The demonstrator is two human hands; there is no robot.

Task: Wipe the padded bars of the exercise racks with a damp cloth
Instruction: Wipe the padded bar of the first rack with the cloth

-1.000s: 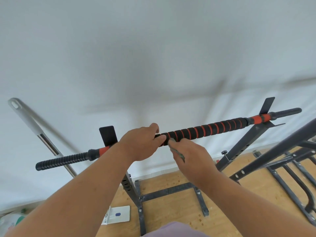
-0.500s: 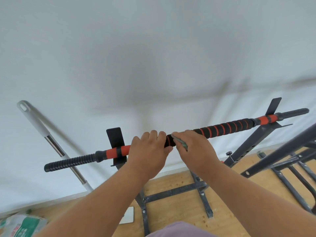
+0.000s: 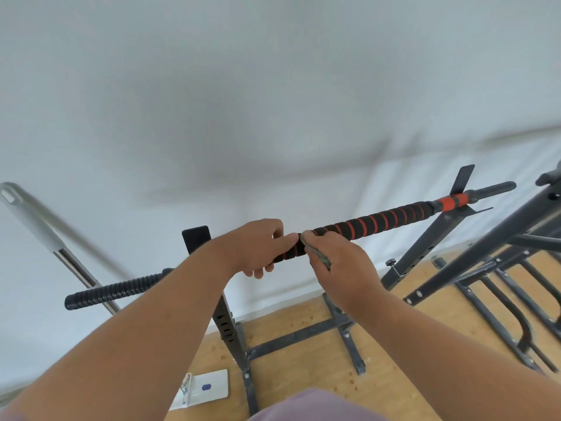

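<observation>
Fingers (image 3: 264, 270) of left hand (image 3: 255, 247) curl round ribbed foam padded bar (image 3: 379, 223).

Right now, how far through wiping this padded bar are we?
Nothing visibly marks any part as finished. In hand: the left hand grips the padded bar mid-length while the right hand presses the cloth against it. Left: likely the striped padding toward the right rest, and the second rack.
</observation>
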